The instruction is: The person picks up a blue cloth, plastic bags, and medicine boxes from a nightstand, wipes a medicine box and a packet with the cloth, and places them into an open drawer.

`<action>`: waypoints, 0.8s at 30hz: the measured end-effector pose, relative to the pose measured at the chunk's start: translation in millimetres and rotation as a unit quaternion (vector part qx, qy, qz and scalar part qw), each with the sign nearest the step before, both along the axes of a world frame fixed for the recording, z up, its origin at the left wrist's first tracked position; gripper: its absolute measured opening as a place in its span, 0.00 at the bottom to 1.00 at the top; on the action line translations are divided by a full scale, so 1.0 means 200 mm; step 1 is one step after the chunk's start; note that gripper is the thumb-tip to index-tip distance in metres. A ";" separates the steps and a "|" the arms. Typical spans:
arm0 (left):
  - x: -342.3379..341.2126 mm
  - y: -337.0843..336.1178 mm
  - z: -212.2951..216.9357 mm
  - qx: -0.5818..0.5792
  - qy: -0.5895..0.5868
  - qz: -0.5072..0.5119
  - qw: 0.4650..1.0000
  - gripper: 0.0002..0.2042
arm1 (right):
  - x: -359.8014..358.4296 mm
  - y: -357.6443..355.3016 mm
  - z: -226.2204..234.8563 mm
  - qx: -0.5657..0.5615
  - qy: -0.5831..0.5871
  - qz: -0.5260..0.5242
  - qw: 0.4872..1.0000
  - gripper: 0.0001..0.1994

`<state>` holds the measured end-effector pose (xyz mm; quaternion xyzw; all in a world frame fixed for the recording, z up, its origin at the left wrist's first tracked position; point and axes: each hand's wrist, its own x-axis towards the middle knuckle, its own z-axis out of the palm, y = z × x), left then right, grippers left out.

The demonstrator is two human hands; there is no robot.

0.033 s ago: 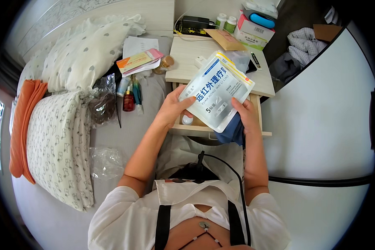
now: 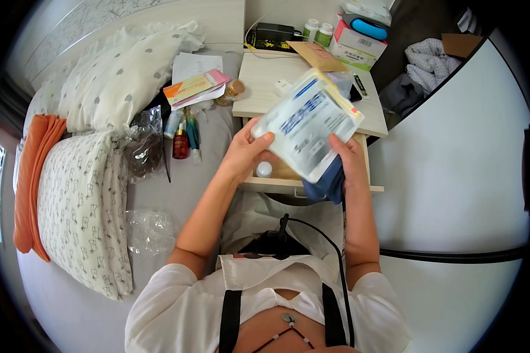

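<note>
A white and blue flat packet [image 2: 309,123] with a yellow upper edge is held tilted between my two hands over a bedside table. My left hand [image 2: 248,150] grips its left edge, thumb on the front face. The right hand [image 2: 348,159] pinches the lower right edge, thumb also in front. Directly below the packet, against my right hand, hangs a dark blue cloth [image 2: 325,183]; whether that hand holds it too is hidden. The open drawer [image 2: 277,183] sits under the packet, with a small white bottle [image 2: 264,169] in it beside my left hand.
On the bedside table [image 2: 256,79] stand green-labelled bottles [image 2: 310,29], a brown envelope [image 2: 315,56] and a stack of boxes [image 2: 357,44]. Left on the bed are a red dropper bottle [image 2: 181,143], papers [image 2: 197,88], a plastic bag [image 2: 144,156] and folded bedding [image 2: 79,206]. A white panel [image 2: 453,170] rises at right.
The packet has shifted slightly to the right and is now blurred by motion. Both hands keep their grip on it.
</note>
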<state>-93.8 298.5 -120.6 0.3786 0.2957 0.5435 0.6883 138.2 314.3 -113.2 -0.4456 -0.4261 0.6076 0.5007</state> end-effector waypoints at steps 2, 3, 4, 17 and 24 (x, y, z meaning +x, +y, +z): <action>0.03 0.00 0.01 0.084 -0.004 -0.032 0.996 0.29 | -0.04 0.02 0.03 0.010 0.030 -0.034 0.999 0.17; 0.04 -0.01 0.01 0.165 -0.008 -0.061 0.984 0.35 | -0.08 0.03 0.08 0.018 0.084 -0.063 0.994 0.17; 0.07 -0.03 0.04 0.147 0.026 -0.094 0.984 0.44 | -0.12 0.03 0.12 0.026 0.138 -0.093 0.986 0.17; 0.04 -0.02 0.06 0.140 0.105 0.193 0.966 0.19 | -0.44 0.11 0.14 0.094 0.150 -0.131 0.975 0.14; -0.30 0.18 0.19 0.050 -0.148 0.287 0.945 0.15 | -0.27 0.44 0.09 -0.003 0.255 -0.035 0.966 0.07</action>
